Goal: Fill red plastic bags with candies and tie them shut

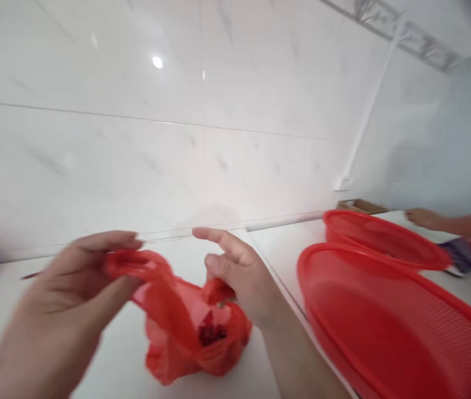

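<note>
Before me, the white table (pixel 119 354) bears two red mesh baskets (pixel 368 316) on the right side.

From here I see the left hand (pixel 65 310) pinching the rim of a red bag (pixel 177 343) between thumb and fingers. The right hand (pixel 244 271) grips the bag's other side, its index finger pointing left. I can make out dark red bits (pixel 211 334) inside. The bag rests on a white table (pixel 119 354). To the right I have two red baskets (pixel 368 310), one near, one far, and beyond them another person's hand (pixel 424 218).
</note>
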`<action>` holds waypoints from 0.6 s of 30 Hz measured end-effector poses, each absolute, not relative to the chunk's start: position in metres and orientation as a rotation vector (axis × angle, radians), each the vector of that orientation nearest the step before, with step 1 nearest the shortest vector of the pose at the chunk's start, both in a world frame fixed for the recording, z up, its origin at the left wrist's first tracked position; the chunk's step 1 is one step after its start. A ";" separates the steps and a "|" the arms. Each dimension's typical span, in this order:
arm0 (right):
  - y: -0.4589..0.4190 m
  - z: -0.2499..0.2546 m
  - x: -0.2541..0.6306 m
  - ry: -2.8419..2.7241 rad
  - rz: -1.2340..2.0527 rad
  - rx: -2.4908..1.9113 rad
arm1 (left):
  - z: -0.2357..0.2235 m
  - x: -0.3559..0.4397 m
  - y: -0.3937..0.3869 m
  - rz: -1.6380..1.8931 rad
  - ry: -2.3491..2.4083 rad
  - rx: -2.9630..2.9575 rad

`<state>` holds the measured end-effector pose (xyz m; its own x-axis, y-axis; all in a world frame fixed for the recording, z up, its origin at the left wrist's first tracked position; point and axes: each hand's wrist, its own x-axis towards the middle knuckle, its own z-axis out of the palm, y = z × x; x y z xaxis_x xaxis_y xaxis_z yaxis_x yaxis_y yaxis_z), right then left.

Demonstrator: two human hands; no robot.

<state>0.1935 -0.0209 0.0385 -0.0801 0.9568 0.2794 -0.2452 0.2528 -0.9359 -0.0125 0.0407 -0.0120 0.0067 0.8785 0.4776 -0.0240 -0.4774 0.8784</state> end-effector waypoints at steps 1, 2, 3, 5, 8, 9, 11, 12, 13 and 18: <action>-0.022 0.038 0.190 -1.317 1.234 -0.829 | 0.016 -0.005 0.035 1.559 0.906 1.566; -0.022 0.037 0.187 -1.384 1.276 -0.858 | 0.036 0.003 0.029 1.511 0.888 1.578; -0.022 0.036 0.183 -1.425 1.310 -0.870 | 0.047 0.010 0.024 1.476 0.847 1.596; -0.020 0.035 0.175 -1.440 1.332 -0.861 | 0.053 0.017 0.015 1.400 0.749 1.613; -0.016 0.035 0.166 -1.434 1.294 -0.869 | 0.043 0.016 0.008 1.255 0.610 1.729; -0.015 0.034 0.164 -1.443 1.285 -0.889 | 0.040 0.015 0.008 1.241 0.623 1.803; -0.013 0.033 0.165 -1.475 1.295 -0.940 | 0.038 0.015 0.009 1.315 0.769 1.967; -0.013 0.033 0.166 -1.488 1.302 -0.960 | 0.038 0.016 0.010 1.380 0.874 2.027; -0.012 0.032 0.168 -1.502 1.321 -0.970 | 0.039 0.018 0.011 1.433 0.975 2.062; -0.011 0.031 0.173 -1.543 1.497 -0.900 | 0.043 0.024 0.013 1.414 1.125 1.822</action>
<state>0.1730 -0.0110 0.0311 -0.4367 0.8975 0.0612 -0.0341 0.0515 -0.9981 0.0240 0.0128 0.0426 0.0880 0.8726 0.4805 0.2725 -0.4851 0.8309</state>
